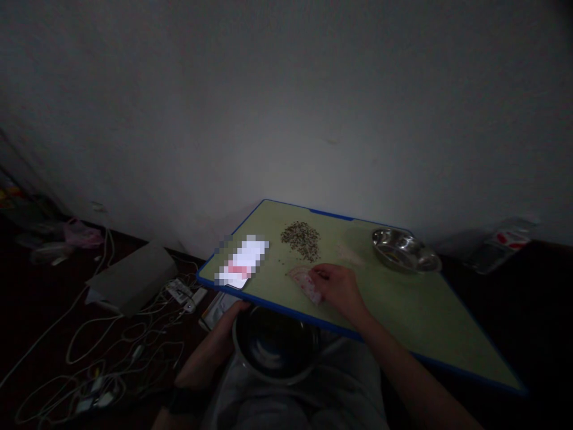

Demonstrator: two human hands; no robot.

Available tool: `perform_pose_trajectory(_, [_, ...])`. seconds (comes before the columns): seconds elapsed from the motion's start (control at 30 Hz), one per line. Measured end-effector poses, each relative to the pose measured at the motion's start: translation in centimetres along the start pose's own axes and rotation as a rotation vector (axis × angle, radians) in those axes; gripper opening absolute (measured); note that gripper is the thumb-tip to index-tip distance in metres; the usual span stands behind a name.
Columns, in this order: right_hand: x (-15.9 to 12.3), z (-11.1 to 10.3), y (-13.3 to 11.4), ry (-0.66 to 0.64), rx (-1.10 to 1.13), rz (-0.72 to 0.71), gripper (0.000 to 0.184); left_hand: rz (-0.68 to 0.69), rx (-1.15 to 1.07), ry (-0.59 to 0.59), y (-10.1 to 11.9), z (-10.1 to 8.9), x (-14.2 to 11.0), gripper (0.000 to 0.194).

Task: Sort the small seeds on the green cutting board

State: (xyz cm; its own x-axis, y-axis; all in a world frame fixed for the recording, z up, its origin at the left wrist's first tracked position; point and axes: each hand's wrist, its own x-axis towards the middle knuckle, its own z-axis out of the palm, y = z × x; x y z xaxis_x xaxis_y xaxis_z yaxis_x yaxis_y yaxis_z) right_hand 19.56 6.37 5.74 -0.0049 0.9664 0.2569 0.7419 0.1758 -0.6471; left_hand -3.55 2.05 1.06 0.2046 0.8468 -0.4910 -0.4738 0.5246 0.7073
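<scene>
Curling over the right end of a pale, pink-marked packet (304,283), there was the right hand (335,289), fingers bent in close; whether they actually pinched it, I couldn't tell! The packet lay near the front edge of the green, blue-rimmed table (430,316), and right behind it spread a speckled heap (301,240) of small dark and light bits, a few strays scattered around it. And over on the other side, the left hand (235,313) was down at the left rim of a dark bowl (271,352) in the person's lap, its fingers partly hidden below the table edge, so no call on that grip. Out left on the tabletop, a lit phone (245,261) glowed, its screen blurred out. Off to the right, a shiny metal bowl (421,261) stood toward the far edge, with a faint pale patch (350,255) between it and the heap.
</scene>
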Motion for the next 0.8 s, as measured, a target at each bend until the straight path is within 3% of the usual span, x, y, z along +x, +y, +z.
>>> perform_pose_trajectory(0.5, [4.4,2.0,-1.4,0.012,-0.267,-0.004,0.027,-0.006,-0.048,-0.009,-0.1,-0.3,0.4,0.019])
perform_pose_trajectory(0.8, [6.1,2.7,-2.7,-0.086,-0.455,-0.062,0.027,0.001,-0.052,-0.034,0.0,-1.0,0.6,0.031])
